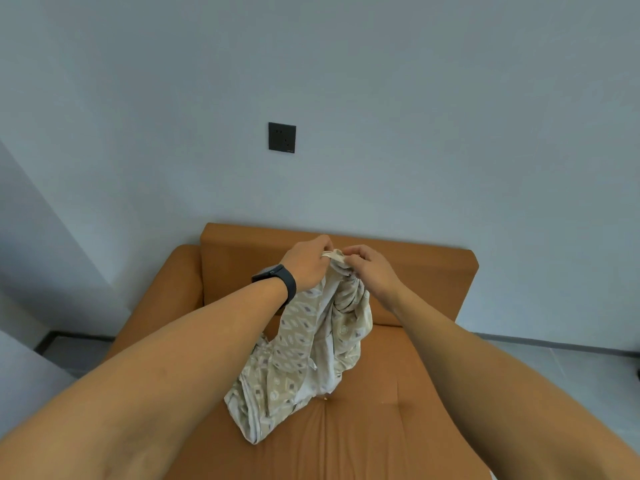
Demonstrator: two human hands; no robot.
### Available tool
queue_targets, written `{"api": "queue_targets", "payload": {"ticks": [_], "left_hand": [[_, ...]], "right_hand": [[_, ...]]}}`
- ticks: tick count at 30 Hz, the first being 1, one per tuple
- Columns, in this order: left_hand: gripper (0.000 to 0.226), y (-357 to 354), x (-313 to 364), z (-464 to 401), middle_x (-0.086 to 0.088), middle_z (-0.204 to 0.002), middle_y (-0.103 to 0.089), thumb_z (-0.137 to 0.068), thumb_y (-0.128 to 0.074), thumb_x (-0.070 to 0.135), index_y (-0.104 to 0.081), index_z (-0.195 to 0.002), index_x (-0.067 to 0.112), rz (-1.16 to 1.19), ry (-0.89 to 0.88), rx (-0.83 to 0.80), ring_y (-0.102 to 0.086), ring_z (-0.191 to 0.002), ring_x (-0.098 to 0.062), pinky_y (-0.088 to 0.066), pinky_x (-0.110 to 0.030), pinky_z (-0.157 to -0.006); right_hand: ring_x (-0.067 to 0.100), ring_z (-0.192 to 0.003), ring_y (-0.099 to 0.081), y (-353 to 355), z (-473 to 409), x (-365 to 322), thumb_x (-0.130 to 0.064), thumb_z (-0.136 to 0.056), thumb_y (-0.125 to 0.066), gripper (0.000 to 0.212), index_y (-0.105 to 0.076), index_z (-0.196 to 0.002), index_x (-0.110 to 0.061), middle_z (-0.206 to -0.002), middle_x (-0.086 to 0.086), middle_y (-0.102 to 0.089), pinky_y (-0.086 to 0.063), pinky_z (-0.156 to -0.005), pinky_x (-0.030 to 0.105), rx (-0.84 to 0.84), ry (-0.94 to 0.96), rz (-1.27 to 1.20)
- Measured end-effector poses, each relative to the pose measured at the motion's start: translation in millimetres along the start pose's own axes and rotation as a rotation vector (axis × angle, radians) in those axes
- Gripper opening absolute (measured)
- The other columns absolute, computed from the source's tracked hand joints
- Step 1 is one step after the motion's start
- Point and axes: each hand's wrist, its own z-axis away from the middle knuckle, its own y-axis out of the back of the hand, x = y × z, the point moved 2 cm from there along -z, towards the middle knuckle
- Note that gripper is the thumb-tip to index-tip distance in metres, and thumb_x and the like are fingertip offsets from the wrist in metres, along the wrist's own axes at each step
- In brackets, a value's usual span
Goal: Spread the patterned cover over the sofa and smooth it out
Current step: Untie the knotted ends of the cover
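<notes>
The patterned cover (304,351), beige with a pale leaf-like print, hangs bunched in the air above the orange sofa (381,427). Its lower end rests crumpled on the seat. My left hand (306,263), with a dark band on the wrist, and my right hand (372,268) are close together in front of the backrest. Both pinch the cover's top edge between fingers and thumb. The seat, the backrest and the left armrest are bare.
The sofa stands against a pale grey wall with a dark socket plate (282,137). A second wall juts in at the left (31,237). Grey floor (554,372) shows on the right of the sofa and a strip on the left.
</notes>
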Motion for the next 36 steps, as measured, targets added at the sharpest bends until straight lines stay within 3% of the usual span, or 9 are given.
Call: {"api": "queue_targets", "payload": {"ticks": [4, 7, 12, 15, 19, 23, 28, 33, 36], "left_hand": [[0.021, 3.6, 21.7, -0.7, 0.002, -0.072, -0.059, -0.100, -0.039, 0.011, -0.059, -0.099, 0.019, 0.024, -0.052, 0.121, -0.053, -0.063, -0.020, -0.038, -0.035, -0.055], [0.021, 3.1, 34.8, -2.4, 0.003, -0.065, -0.054, -0.099, -0.038, 0.011, -0.056, -0.093, 0.019, 0.038, -0.095, 0.161, -0.049, -0.057, -0.017, -0.033, -0.033, -0.053], [0.022, -1.1, 44.9, -4.7, 0.004, -0.061, -0.050, -0.100, -0.039, 0.009, -0.056, -0.089, 0.017, 0.085, -0.091, 0.216, -0.045, -0.054, -0.015, -0.029, -0.032, -0.052], [0.022, -5.2, 40.8, -3.9, 0.004, -0.058, -0.048, -0.099, -0.039, 0.008, -0.056, -0.087, 0.016, 0.103, -0.065, 0.223, -0.045, -0.053, -0.015, -0.028, -0.032, -0.051], [0.023, -1.1, 23.6, -2.0, -0.001, -0.060, -0.052, -0.100, -0.039, 0.008, -0.057, -0.088, 0.017, 0.112, -0.022, 0.228, -0.047, -0.053, -0.018, -0.029, -0.032, -0.052], [0.023, 0.3, 15.1, 4.4, 0.001, -0.060, -0.052, -0.100, -0.041, 0.011, -0.057, -0.087, 0.021, 0.078, -0.057, 0.211, -0.047, -0.054, -0.019, -0.034, -0.034, -0.053], [0.022, 2.4, -5.6, 5.8, 0.006, -0.086, -0.061, -0.100, -0.042, 0.017, -0.060, -0.098, 0.030, -0.116, 0.011, 0.214, -0.057, -0.075, -0.023, -0.039, -0.034, -0.059], [0.022, -7.8, -9.6, 9.9, 0.004, -0.116, -0.050, -0.087, -0.060, 0.016, -0.056, -0.104, 0.028, -0.390, -0.052, 0.146, -0.052, -0.098, -0.024, -0.036, -0.036, -0.077], [0.035, -10.9, 12.2, 5.2, 0.004, -0.116, -0.058, -0.085, -0.060, 0.023, -0.055, -0.119, 0.028, -0.153, -0.100, 0.045, -0.058, -0.100, -0.021, -0.046, -0.039, -0.083]], "right_hand": [[0.021, -0.105, -0.068, -4.7, 10.2, 12.4, -0.040, -0.089, -0.057, 0.022, -0.068, -0.108, -0.035, -0.107, -0.004, -0.072, -0.053, -0.093, 0.042, -0.044, 0.030, 0.036], [0.025, -0.091, -0.064, -5.9, 5.0, 15.7, -0.038, -0.087, -0.051, 0.013, -0.062, -0.088, -0.031, -0.087, -0.005, -0.069, -0.048, -0.091, 0.051, 0.122, -0.040, 0.357], [0.023, -0.078, -0.058, -3.3, 4.5, 9.2, -0.019, -0.088, -0.045, 0.029, -0.057, -0.066, -0.032, -0.073, -0.006, -0.065, -0.043, -0.080, 0.043, 0.344, -0.113, 0.497], [0.019, -0.057, -0.044, -9.3, 3.9, 21.4, -0.018, -0.086, -0.049, 0.035, -0.047, -0.052, -0.027, -0.058, -0.009, -0.053, -0.035, -0.058, 0.035, 0.255, -0.116, 0.344], [0.016, -0.059, -0.034, -28.2, 7.2, 39.8, -0.025, -0.101, -0.054, 0.045, -0.039, -0.058, -0.022, -0.057, -0.005, -0.043, -0.026, -0.058, 0.034, 0.121, -0.106, 0.149], [0.013, -0.059, -0.045, -31.8, 9.2, 50.0, -0.013, -0.099, -0.054, 0.037, -0.055, -0.063, -0.022, -0.062, -0.010, -0.055, -0.038, -0.058, 0.031, 0.270, -0.089, 0.059], [0.011, -0.087, -0.073, -25.5, 12.4, 53.6, -0.026, -0.097, -0.068, 0.011, -0.079, -0.095, -0.027, -0.088, -0.010, -0.078, -0.060, -0.079, 0.032, 0.329, -0.134, -0.156], [0.017, -0.060, -0.048, -29.6, 7.3, 28.4, -0.024, -0.094, -0.062, 0.032, -0.063, -0.066, -0.009, -0.061, 0.001, -0.056, -0.039, -0.060, 0.037, 0.233, -0.021, -0.156], [0.017, -0.058, -0.042, -21.2, -3.5, 3.8, -0.031, -0.089, -0.068, 0.038, -0.061, -0.054, -0.019, -0.055, 0.000, -0.051, -0.033, -0.058, 0.038, 0.200, 0.011, -0.024]]}}
